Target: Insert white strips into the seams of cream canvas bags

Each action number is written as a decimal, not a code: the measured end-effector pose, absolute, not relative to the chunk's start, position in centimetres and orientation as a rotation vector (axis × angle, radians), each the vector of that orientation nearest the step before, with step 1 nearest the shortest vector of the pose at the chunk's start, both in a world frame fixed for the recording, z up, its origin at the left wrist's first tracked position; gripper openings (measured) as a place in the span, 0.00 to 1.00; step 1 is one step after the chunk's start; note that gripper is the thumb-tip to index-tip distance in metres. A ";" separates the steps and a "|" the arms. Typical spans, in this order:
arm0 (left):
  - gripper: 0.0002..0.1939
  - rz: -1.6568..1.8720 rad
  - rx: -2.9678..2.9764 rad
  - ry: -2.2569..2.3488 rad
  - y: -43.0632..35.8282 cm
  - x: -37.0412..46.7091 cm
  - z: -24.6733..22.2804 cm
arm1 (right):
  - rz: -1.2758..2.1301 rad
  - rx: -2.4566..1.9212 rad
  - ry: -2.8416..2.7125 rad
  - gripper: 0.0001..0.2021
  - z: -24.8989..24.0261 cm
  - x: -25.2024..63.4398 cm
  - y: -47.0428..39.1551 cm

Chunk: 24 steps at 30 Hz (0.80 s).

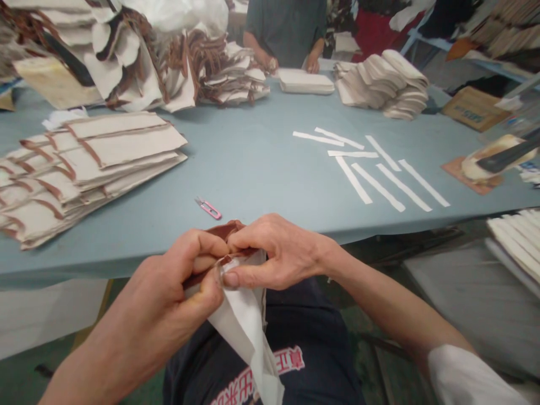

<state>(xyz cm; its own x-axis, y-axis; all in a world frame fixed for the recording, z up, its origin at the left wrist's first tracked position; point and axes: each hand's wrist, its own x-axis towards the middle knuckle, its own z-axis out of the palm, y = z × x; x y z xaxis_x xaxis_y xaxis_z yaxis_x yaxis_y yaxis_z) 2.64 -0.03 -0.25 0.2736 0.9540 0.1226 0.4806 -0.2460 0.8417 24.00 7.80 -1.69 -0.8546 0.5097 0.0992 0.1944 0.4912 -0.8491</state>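
Near the table's front edge, above my lap, both hands pinch a white fabric piece (247,315) with a brown edge. My left hand (172,287) is closed on its left side, thumb and fingers pressed at the brown edge. From the other side my right hand (274,253) grips the same edge, its thumb on the white cloth. The fabric's lower end hangs down over a dark apron with red and white lettering. Just beyond my hands lie pink thread snips (208,208) on the table. Part of the brown edge is hidden by my fingers.
On the blue-green table (244,152) lie several white strips (371,169). Stacks of brown-edged cloth pieces (105,152) fill the left. Across the table a person (291,34) has both hands by a cream stack (306,81). A brush-like tool (485,163) lies right.
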 end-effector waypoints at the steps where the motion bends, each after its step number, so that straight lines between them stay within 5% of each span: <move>1: 0.03 0.880 1.889 1.314 0.0 2.6 -0.4 | 1.322 -0.584 -2.390 0.20 -1.7 24.0 7.8; 10: 0.08 0.864 2.392 1.412 -0.5 2.2 -2.2 | 1.509 -0.629 -2.112 0.08 -4.6 23.3 7.5; 24: 0.12 0.944 2.932 0.985 -0.3 0.9 -4.5 | 2.222 -0.623 -1.246 0.10 -7.1 21.3 4.3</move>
<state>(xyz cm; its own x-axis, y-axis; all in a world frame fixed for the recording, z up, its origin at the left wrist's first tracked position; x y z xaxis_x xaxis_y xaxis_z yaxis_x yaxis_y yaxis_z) 0.86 -0.30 -4.53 0.6447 0.5242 0.5565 0.5780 -0.8106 0.0939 21.35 4.31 -7.08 -0.7626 0.6315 -0.1400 -0.2101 -0.4464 -0.8698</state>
